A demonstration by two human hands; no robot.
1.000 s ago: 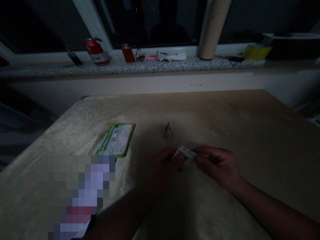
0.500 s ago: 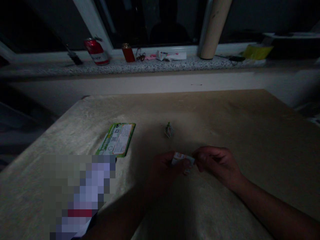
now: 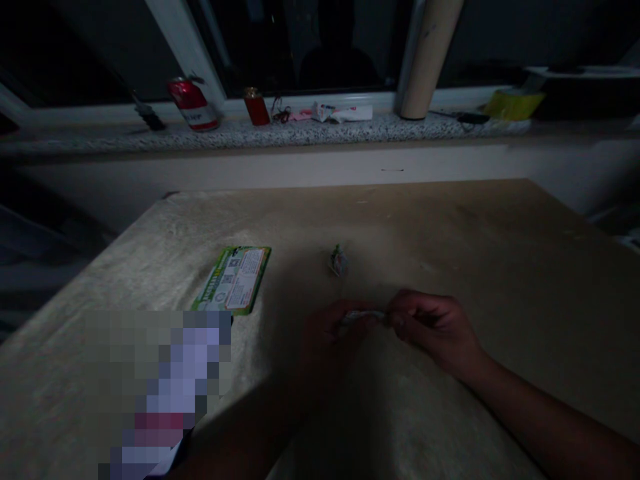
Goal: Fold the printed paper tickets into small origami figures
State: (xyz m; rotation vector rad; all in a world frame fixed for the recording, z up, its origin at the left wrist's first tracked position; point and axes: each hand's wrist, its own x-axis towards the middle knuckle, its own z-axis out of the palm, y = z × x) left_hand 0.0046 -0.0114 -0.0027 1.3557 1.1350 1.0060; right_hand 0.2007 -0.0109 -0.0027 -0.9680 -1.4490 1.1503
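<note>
Over the middle of the table, my left hand (image 3: 333, 337) is closed around a small, flat, whitish printed packet (image 3: 361, 316). The packet appears nearly edge-on, and its exact kind is too dark to tell. My right hand (image 3: 433, 323) pinches at the packet's right end with thumb and forefinger, the other fingers curled. Beyond both hands lies a small crumpled, clear-looking bit with a green part (image 3: 338, 261). To the left, a green pack with a white printed label (image 3: 233, 280) rests flat on the table.
The pale table (image 3: 440, 240) meets a wall below a granite sill (image 3: 230, 137). On the sill stand a red can (image 3: 194, 105), a red lighter-like object (image 3: 257, 107), crumpled wrappers (image 3: 345, 112), a cardboard tube (image 3: 427, 67) and a yellow object (image 3: 515, 105). A blurred-out item (image 3: 180, 380) lies front left.
The packet has tipped from showing its printed face to nearly edge-on. My right fingers have shifted slightly left against its end. The things on the table stay put.
</note>
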